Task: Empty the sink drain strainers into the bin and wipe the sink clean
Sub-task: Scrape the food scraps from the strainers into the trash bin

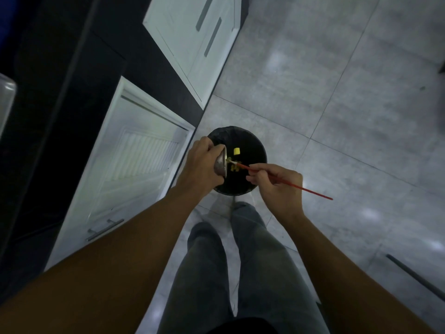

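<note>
The metal strainer [221, 164] is tipped on its side over the left half of the black-lined bin [257, 143], its open mouth facing right toward the bin's middle. The left hand [201, 162] grips it from the left, fingers curled round its bowl. A thin red stick [286, 181] (perhaps a chopstick) runs from the strainer's mouth out to the near right, pinched by the right hand [279, 186], so the stick's long axis points straight into the strainer. Yellow scraps [237, 151] lie in the bin, just right of the strainer.
</note>
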The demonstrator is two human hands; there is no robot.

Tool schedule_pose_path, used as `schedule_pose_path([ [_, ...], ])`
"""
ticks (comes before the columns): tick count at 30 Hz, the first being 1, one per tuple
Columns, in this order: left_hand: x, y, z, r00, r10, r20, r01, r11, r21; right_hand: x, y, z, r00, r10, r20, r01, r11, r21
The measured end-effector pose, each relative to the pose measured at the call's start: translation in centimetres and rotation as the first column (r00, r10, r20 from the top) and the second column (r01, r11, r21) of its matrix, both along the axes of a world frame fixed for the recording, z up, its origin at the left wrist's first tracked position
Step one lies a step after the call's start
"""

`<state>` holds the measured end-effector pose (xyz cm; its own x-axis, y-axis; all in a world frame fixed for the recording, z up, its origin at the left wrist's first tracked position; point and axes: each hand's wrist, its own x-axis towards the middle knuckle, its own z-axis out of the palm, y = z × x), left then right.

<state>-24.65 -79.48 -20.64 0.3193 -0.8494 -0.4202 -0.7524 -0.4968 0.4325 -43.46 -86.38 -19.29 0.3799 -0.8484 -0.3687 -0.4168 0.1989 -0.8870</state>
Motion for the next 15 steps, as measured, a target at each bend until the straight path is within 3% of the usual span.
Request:
schedule_pose_path([
  [5,-0.5,-0.4,0.0,0.999,-0.001,-0.049,0.001,1.000,-0.003,1.3,0.2,0.5,0.993,0.072,0.090,-0.078,0.995,0.060],
  [11,-0.1,0.0,0.3,0.995,0.028,-0.097,-0.027,1.000,0.012,0.5,0.7,0.3,0.996,-0.076,-0.046,0.075,0.997,-0.026],
  [15,-0.4,0.0,0.4,0.994,0.049,-0.095,-0.046,0.998,0.034,0.2,1.7,0.6,0.997,-0.078,0.011,0.078,0.997,-0.017],
])
